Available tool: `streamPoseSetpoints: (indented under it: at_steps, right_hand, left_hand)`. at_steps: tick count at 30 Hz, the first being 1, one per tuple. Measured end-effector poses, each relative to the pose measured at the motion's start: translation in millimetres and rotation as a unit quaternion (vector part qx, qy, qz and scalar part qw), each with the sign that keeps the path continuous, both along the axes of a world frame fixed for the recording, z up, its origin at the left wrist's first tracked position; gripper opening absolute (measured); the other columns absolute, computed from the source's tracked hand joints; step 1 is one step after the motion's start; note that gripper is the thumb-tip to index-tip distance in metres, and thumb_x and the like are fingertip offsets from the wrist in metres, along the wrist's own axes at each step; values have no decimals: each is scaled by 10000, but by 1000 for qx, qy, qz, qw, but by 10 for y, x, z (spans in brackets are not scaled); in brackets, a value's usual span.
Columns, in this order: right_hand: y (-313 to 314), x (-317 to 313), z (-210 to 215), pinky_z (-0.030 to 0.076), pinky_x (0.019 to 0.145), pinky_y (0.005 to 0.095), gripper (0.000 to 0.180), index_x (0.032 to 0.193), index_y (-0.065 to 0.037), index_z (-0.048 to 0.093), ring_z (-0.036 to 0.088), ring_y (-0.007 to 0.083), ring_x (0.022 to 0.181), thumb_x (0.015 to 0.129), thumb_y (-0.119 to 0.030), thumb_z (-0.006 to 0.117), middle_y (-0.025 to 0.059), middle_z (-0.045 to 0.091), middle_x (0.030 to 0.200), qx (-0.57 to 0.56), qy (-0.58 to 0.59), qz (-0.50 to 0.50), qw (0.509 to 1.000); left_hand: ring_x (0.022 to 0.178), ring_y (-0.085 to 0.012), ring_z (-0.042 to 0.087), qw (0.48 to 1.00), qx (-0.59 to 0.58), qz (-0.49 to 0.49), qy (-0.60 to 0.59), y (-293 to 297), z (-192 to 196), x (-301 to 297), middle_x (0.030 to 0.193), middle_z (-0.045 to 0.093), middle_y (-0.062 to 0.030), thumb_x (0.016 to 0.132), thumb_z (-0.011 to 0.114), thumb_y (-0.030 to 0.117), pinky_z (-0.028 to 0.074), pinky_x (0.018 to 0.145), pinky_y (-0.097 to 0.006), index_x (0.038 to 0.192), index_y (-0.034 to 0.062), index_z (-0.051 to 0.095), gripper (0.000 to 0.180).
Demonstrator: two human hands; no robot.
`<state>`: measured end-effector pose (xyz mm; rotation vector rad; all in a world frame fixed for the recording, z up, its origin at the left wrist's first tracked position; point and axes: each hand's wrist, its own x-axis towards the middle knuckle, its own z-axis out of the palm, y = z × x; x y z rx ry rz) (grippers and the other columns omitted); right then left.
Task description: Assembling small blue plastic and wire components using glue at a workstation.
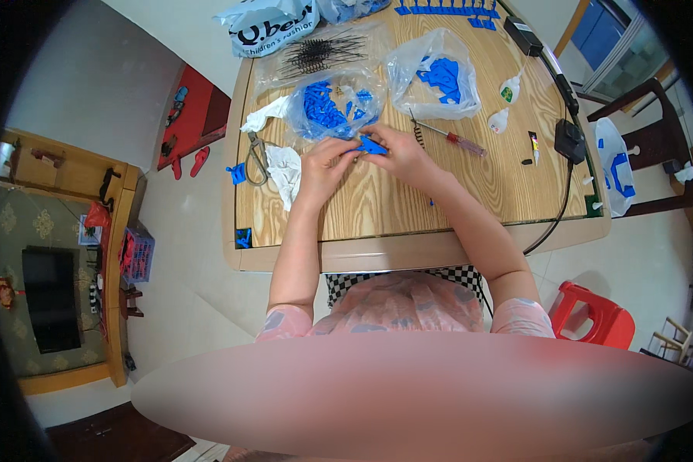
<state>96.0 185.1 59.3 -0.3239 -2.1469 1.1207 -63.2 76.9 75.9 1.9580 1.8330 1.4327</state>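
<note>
A small, flat blue plastic piece is pinched in the fingers of my right hand. My left hand is closed, its fingertips meeting the left end of that piece; what else it may hold is too small to make out. Just beyond both hands lies a clear bag of small blue plastic parts. To the right of my right hand are a dark coil spring and a screwdriver with a red translucent handle. Scissors and crumpled white cloth lie left of my left hand.
Farther back are a bag of flat blue pieces, a pile of black wire springs and a row of blue parts. White bottles, a small tube and a black adapter with its cable occupy the right. A red stool stands on the floor.
</note>
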Motion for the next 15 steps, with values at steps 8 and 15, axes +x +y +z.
streamPoseSetpoints:
  at_steps: [8, 15]
  right_hand:
    - [-65, 134, 218, 522, 777, 293, 628, 1369, -90, 427, 598, 124, 808, 804, -29, 694, 92, 616, 909, -60, -93, 74, 991]
    - [18, 165, 199, 522, 805, 318, 577, 1299, -66, 473, 639, 189, 831, 777, -36, 718, 112, 640, 970, -25, -46, 45, 998]
  left_hand:
    - [754, -229, 641, 999, 15, 23, -25, 7, -3, -11, 827, 689, -95, 739, 737, 15, 499, 650, -313, 893, 23, 713, 156]
    - [774, -212, 647, 999, -11, 13, -31, -6, 15, 26, 849, 689, -97, 751, 727, 7, 499, 683, -298, 912, 21, 716, 162]
